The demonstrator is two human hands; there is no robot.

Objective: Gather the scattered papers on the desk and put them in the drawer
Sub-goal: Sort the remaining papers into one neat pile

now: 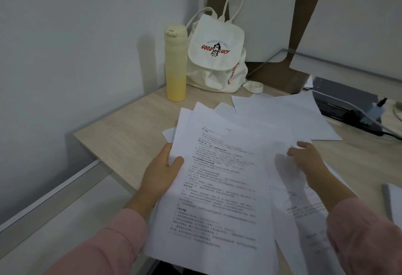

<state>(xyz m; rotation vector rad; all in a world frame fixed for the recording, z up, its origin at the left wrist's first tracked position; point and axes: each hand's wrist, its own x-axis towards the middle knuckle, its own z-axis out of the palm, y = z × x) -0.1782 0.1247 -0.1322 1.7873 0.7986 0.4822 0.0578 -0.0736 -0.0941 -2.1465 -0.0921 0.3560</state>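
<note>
A loose stack of printed white papers (219, 187) is held above the near edge of the light wooden desk (130, 126). My left hand (162, 171) grips the stack's left edge, thumb on top of the sheets. My right hand (306, 161) reaches over the right side of the stack, fingers on a sheet there. More blank white papers (282, 113) lie spread on the desk behind the stack, and other printed sheets (304, 213) lie under my right forearm. No drawer is in view.
A yellow bottle (175, 63) and a cream backpack (217, 55) stand at the back of the desk against the wall. A dark device with cables (348, 109) lies at the right. A white booklet (393, 203) sits at the right edge.
</note>
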